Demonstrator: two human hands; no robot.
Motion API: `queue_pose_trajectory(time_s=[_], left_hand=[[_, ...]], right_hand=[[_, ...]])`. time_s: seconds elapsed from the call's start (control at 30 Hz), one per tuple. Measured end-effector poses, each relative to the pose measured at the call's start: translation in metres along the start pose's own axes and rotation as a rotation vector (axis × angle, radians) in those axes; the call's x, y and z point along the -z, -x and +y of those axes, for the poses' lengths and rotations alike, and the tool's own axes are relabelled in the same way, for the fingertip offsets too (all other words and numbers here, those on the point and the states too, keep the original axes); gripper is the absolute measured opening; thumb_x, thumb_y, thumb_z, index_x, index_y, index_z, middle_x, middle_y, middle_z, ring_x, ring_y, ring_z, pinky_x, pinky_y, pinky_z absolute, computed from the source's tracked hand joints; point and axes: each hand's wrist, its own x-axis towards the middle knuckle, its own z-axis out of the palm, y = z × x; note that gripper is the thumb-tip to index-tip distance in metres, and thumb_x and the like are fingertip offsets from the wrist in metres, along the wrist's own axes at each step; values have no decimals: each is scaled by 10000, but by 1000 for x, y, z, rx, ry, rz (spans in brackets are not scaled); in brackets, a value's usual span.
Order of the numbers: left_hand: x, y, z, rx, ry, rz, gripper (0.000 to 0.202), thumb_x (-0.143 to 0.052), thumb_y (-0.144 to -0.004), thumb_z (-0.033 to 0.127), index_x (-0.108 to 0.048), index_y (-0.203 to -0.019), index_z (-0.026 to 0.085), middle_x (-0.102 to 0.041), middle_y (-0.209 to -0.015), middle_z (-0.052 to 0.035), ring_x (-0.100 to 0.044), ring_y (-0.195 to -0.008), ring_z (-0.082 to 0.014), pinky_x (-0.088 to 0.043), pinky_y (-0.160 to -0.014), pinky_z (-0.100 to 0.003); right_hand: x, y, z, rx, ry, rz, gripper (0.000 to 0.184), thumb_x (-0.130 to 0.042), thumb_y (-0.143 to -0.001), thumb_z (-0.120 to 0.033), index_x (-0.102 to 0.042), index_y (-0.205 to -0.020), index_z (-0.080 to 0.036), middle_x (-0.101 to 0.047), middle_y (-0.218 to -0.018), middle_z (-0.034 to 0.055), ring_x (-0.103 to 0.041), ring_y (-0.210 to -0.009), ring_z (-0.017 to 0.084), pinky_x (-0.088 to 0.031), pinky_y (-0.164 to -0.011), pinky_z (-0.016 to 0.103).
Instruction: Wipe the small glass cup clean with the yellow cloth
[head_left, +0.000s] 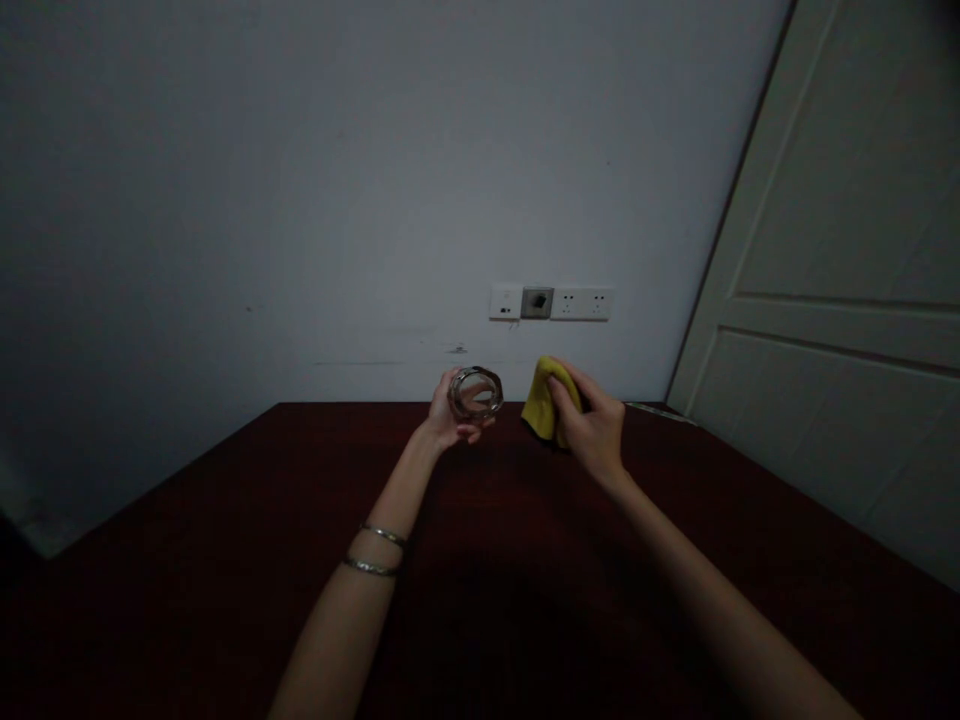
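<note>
My left hand point(444, 418) is closed around a clear glass point(476, 393) with a faceted rim, held up above the far part of the table. The glass is tipped so that its round end faces me, and some fingers show below and through it. To its right, my right hand point(596, 425) pinches a folded yellow cloth point(541, 405) with a dark edge. The cloth hangs beside the glass, with a gap between them. Part of the cloth is hidden behind my fingers.
A dark red table point(480, 520) spreads under both arms. Behind it stands a pale wall with a socket panel point(566, 303). A light panelled door point(840, 300) rises along the right side. Two bracelets point(375, 568) circle my left forearm.
</note>
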Motion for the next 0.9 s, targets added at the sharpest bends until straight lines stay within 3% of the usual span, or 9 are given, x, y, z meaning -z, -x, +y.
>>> queue_pose_trajectory(time_s=[0.1,0.2,0.33,0.5,0.63,0.8,0.9], left_hand=[[1,0,-1,110,-27,-47,639,-162,-809,633,-555,-918,141,-609,-589,-88,-308,-229,-78,-320,-252,-228],[-4,-4,-4,218,-60,-89,670,-169,-794,655,-576,-792,122,-603,-545,-108,-312,-225,-76,-296,-232,-212],[-10,-7,-9,243,-104,-94,657,-239,-764,672,-560,-609,120,-589,-486,-128,-336,-225,-90,-273,-214,-207],[-12,-9,-12,218,-77,-5,605,-295,-757,657,-510,-511,147,-551,-423,-89,-349,-223,-100,-269,-212,-204],[-10,-10,-14,217,-86,15,610,-292,-751,669,-506,-520,148,-557,-437,-84,-314,-215,-84,-245,-208,-200],[-10,-10,-16,169,-103,64,593,-310,-743,665,-523,-566,141,-557,-459,-82,-385,-258,-104,-223,-213,-185],[-6,-13,-20,147,-89,133,598,-288,-751,675,-508,-565,151,-522,-429,-56,-330,-237,-89,-218,-220,-195]], right_hand=[[0,-7,-3,81,-17,-61,310,-545,-845,-272,-617,-1144,-227,-665,-1127,59,-637,-1010,203,-507,-906,389],[-8,-4,-11,260,-13,-233,358,-505,-866,-210,-556,-1220,-228,-622,-1202,67,-581,-1111,198,-473,-964,399],[-23,5,-14,443,77,-412,423,-443,-880,-146,-473,-1299,-192,-533,-1309,95,-416,-1282,218,-366,-1062,466],[-34,9,-11,385,148,-379,507,-473,-884,-213,-357,-1374,-162,-435,-1388,134,-365,-1314,238,-349,-1077,472],[-37,11,-8,358,166,-394,542,-426,-890,-148,-281,-1411,-187,-426,-1396,125,-371,-1310,230,-371,-1065,465],[-38,13,-3,425,223,-447,506,-418,-866,-91,-359,-1369,-97,-412,-1391,187,-355,-1317,254,-362,-1071,458],[-41,15,-2,485,241,-473,502,-476,-853,-122,-389,-1344,-58,-413,-1379,218,-339,-1322,273,-339,-1083,470]])
